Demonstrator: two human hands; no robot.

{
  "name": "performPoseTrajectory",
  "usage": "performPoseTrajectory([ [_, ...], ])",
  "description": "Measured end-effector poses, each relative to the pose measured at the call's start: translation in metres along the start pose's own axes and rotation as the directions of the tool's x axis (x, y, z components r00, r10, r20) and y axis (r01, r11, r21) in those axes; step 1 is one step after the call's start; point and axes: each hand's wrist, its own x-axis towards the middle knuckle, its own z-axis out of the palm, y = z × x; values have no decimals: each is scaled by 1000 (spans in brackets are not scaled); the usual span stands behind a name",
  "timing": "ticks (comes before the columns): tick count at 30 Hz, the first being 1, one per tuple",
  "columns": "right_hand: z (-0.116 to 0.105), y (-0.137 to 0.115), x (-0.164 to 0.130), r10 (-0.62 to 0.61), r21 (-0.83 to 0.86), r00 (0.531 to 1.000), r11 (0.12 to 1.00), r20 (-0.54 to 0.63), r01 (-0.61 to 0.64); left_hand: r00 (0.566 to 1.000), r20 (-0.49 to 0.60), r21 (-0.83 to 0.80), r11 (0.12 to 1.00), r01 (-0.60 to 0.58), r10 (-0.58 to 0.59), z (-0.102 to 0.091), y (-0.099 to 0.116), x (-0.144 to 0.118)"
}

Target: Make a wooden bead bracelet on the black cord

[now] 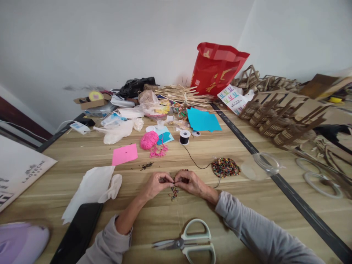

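Fingertips of both hands meet near the middle of the worktop (247, 205), and what they pinch is mostly hidden: only a short strand of small coloured beads (173, 192) shows, hanging just below the fingers and resting on the wood. The left hand (156, 184) has its grip narrow, fingers curled in on the strand's end; the right hand (189, 182) is likewise pinched tight on the same strand, the two hands touching. Single beads are too small to tell apart beyond dark, red and yellowish specks.

A thin black cord (192, 158) runs from under the right hand back to a black spool (184, 136) standing toward the far side. Just right of the hands lies a heap of mixed beads (225, 167), with a clear plastic lid (261, 165) beside it. Scissors (189, 244) with pale handles lie at the near edge, between the grey sleeves. A black phone (78, 234) is cut off at the near left edge, next to white tissue (90, 189). Pink paper (124, 154) and a pink yarn ball (149, 140) sit farther back.

Bare wood lies open between hands and scissors; the far edge is crowded with bags, sticks and a red bag (216, 68).
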Motion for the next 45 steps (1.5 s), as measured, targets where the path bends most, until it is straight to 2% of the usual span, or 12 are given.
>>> performPoseTrajectory([
  [18, 0, 1, 1, -57, -29, 998, 998, 12, 57, 1000, -10, -12, 1000, 23, -23, 2, 4, -1],
  [28, 2, 3, -1, -25, -47, 1000, 999, 3, 25, 1000, -27, 37, 999, 14, -13, 0, 6, -1],
  [34, 1, 0, -1, -98, -109, 995, 989, 2, 98, 1000, -20, 63, 998, 14, -13, 2, 12, -2],
  [40, 0, -2, -1, -165, -147, 986, 975, 4, 163, 1000, -13, 12, 1000, 0, 0, 0, 7, 1],
  [45, 0, 0, -2, -158, -261, 981, 957, -110, 125, 998, -45, -131, 991, 35, -41, -4, 8, 0],
])
